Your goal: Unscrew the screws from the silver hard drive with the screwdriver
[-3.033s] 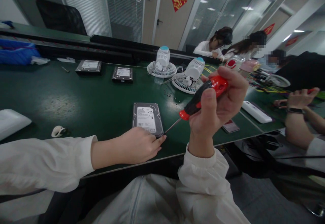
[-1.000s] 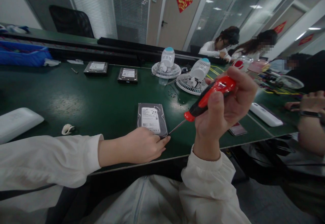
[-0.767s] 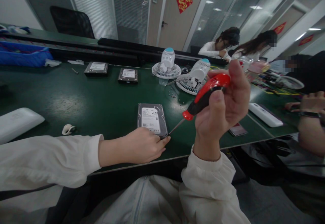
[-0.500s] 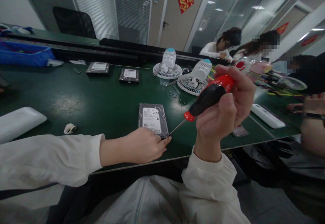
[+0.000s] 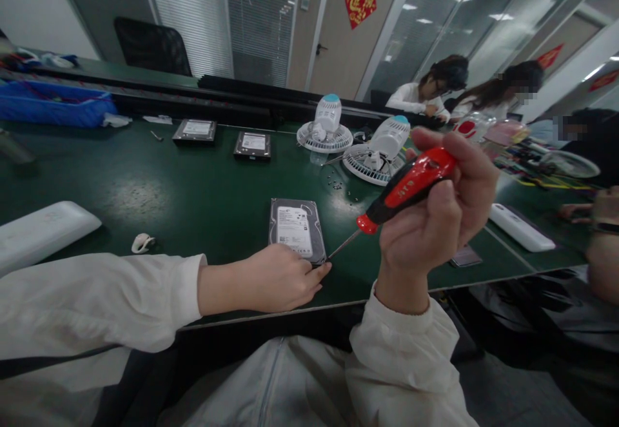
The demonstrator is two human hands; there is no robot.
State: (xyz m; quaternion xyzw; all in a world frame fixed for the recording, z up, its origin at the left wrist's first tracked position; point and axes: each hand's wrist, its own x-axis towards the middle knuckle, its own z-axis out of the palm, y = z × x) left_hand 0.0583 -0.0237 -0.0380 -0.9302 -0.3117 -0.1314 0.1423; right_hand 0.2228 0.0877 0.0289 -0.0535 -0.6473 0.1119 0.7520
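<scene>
A hard drive with a white label lies label up on the green table in front of me. My left hand is closed on its near edge, with the index finger reaching to the near right corner. In my right hand is a red and black screwdriver, its handle wrapped by the fingers. The shaft slants down to the left, and its tip is at that same corner, close to my left fingertip. Whether a screw sits under the tip is too small to tell.
Two more hard drives lie farther back. Two white fan units stand near several loose screws. White casings lie at both sides, a blue bin at back left. Other people sit on the right.
The screwdriver handle has rolled in my right hand, so its lettering now shows. Its tip stays at the drive's corner and my left hand keeps its place. The whole view has shifted slightly.
</scene>
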